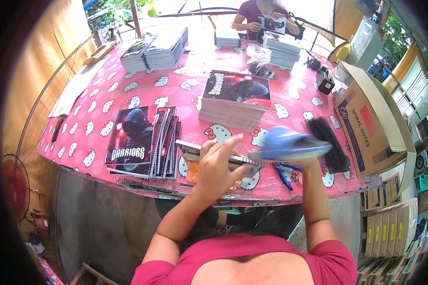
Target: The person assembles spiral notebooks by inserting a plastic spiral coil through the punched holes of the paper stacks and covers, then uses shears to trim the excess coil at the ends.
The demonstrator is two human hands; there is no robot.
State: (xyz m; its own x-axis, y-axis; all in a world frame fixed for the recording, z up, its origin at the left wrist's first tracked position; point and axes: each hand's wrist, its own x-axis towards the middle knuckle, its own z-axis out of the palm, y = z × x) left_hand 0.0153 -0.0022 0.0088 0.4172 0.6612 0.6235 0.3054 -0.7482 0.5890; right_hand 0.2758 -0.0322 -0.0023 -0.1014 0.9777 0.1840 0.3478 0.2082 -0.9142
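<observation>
My left hand point(217, 165) is closed around a spiral notebook point(190, 148), held edge-on above the near table edge with its coil toward the right. My right hand point(310, 164) is raised at the notebook's right end, mostly hidden behind a blue, pointed, flat-based object point(290, 143) that it appears to grip; motion blur hides its kind. Blue-handled pliers point(284, 178) lie on the table just below. Under the left hand is something orange point(192, 173). Left of it, spiral notebooks point(131, 137) with a hooded figure on the cover lie in an overlapping pile.
A tall stack of printed notebooks point(235, 102) stands mid-table. Black plastic coils point(329, 142) lie at right beside an open carton point(373, 126). Further back are more stacks point(161, 50), a tape dispenser point(325, 81) and clear plastic point(258, 58). Across the table, another person point(252, 16) holds a notebook.
</observation>
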